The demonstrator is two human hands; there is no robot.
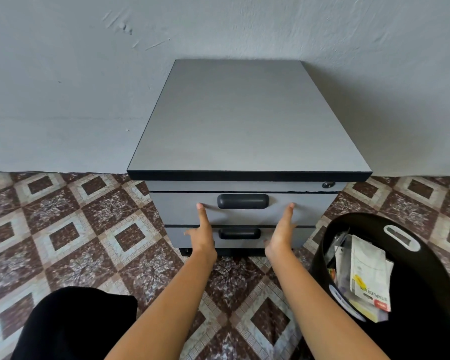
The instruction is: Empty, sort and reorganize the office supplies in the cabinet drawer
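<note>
A grey cabinet [247,118] stands on the tiled floor [63,229], a black basket [426,245] holding packaged supplies [368,276] near its right side. Its top drawer [312,209] is closed; the left hand [202,235] and right hand [281,235], fingers straight, touch the drawer front either side of its handle [242,201].

We were in a plain room, home or office we could not tell: a grey drawer cabinet [244,120] at our fingers [202,214], patterned floor tiles [70,229] below them, bare wall [63,87] beyond.
</note>
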